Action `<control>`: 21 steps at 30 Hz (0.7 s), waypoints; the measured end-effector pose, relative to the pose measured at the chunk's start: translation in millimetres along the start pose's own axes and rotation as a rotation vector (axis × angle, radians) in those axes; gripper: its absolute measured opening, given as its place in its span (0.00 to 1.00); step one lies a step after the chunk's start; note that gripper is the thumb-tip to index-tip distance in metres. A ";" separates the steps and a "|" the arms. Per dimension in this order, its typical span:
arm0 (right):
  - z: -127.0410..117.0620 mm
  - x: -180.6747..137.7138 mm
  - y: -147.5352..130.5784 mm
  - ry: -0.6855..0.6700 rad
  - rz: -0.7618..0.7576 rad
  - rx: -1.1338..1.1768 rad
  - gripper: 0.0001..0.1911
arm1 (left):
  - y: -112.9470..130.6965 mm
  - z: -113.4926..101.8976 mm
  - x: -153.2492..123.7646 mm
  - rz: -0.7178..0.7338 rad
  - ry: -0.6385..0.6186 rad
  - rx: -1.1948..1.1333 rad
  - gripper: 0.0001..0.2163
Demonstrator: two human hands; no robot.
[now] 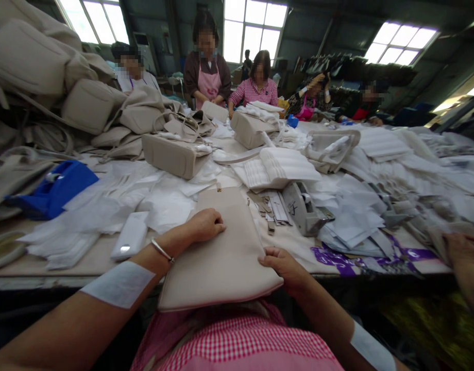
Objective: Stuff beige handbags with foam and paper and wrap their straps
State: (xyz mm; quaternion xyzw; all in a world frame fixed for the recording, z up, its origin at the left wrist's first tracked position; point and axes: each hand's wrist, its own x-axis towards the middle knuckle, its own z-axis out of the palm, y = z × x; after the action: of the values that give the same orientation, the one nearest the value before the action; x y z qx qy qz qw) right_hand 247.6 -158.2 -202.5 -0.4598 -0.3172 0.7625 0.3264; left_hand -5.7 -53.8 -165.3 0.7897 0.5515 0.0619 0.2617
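A beige handbag (225, 257) lies flat at the table's front edge, its near end against the checked apron (237, 340). A small metal fitting (219, 189) sits on a tab at its far end. My right hand (277, 263) pinches the bag's right edge, thumb on top. Over the upper left of the bag, my left hand (206, 225) has its fingers curled closed; what they hold, if anything, is hidden. A white patch (121, 283) and a bangle (162, 251) are on my left forearm.
A blue tape dispenser (61, 190) stands left, a grey one (304, 208) right. Around them lie a white phone-like object (131, 235), paper sheets (349, 216) and white padding (279, 167). Beige bags (94, 105) are heaped far left. Another person's hand (467, 257) is at right; several people work opposite.
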 end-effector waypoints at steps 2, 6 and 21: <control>-0.1 -0.2 1.3 -0.005 -0.007 0.006 0.14 | 1.9 4.5 -0.1 -0.024 0.020 0.024 0.07; -0.2 -0.2 3.1 0.014 -0.009 0.002 0.14 | 4.0 6.9 -0.6 -0.040 0.058 0.059 0.08; 1.4 -0.9 5.5 0.010 -0.017 -0.011 0.14 | -7.8 -10.4 -31.3 0.424 0.095 0.274 0.10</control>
State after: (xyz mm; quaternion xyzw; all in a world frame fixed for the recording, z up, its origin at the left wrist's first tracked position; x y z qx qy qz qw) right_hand 245.5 -162.4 -205.8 -0.4625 -0.3238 0.7556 0.3320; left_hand -28.3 -76.5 -154.3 0.9119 0.3885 0.0771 0.1075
